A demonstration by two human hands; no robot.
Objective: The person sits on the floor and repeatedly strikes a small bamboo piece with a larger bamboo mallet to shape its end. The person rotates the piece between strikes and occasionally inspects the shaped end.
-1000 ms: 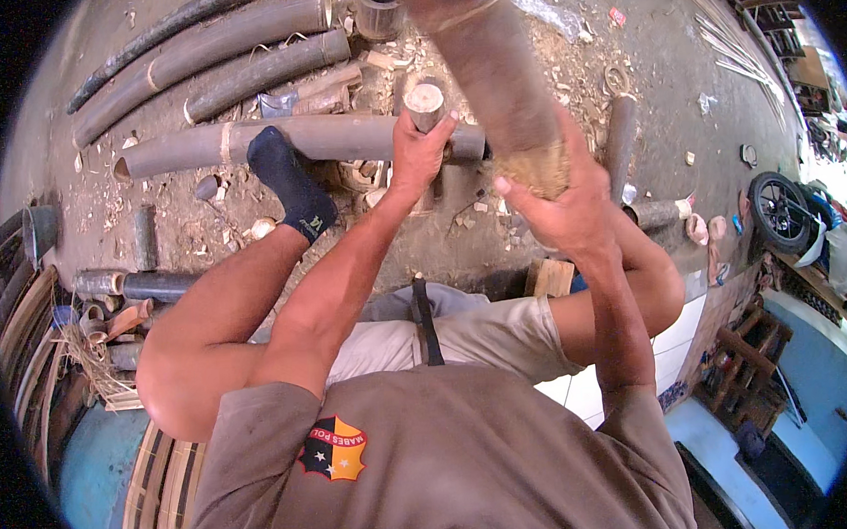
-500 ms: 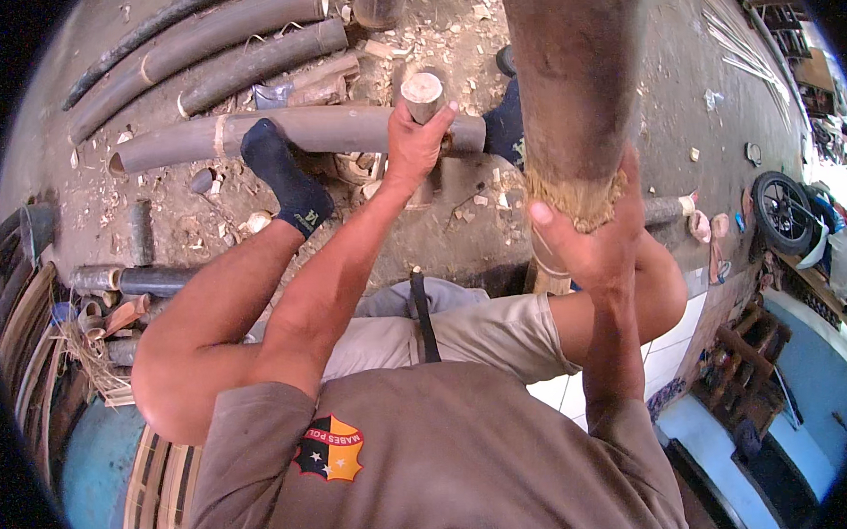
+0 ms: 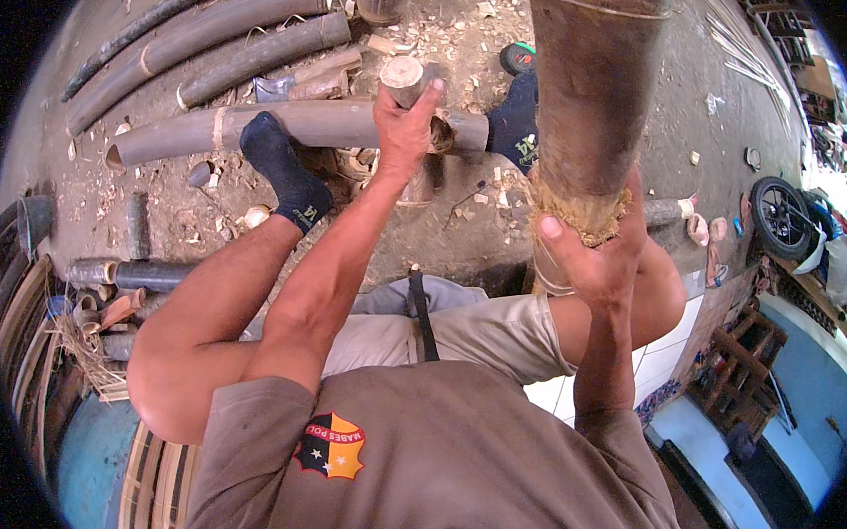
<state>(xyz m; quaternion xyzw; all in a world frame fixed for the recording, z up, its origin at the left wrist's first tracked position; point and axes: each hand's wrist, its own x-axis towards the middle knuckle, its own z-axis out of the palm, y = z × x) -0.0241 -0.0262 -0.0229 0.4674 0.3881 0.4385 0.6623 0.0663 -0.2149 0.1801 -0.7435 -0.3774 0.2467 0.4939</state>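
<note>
My left hand is closed around a short round piece of wood with a pale cut end turned up. A dark grey part shows beside its top; what tool this may be is not clear. It is above a bamboo pole lying across the floor by my feet. My right hand grips the lower end of a thick brown bamboo tube, thumb on the near side and fingers mostly hidden behind. The tube rises beyond the upper edge of the view. Frayed yellowish fibre rings its lower end.
More bamboo poles lie at the far left, near a dark bucket. Wood chips scatter over the floor. My socked feet are apart. A small wheel stands at the right; split strips lie at the lower left.
My left hand has moved slightly left and away with the wooden piece. The bamboo tube in my right hand has shifted a little to the right, its top tilting right.
</note>
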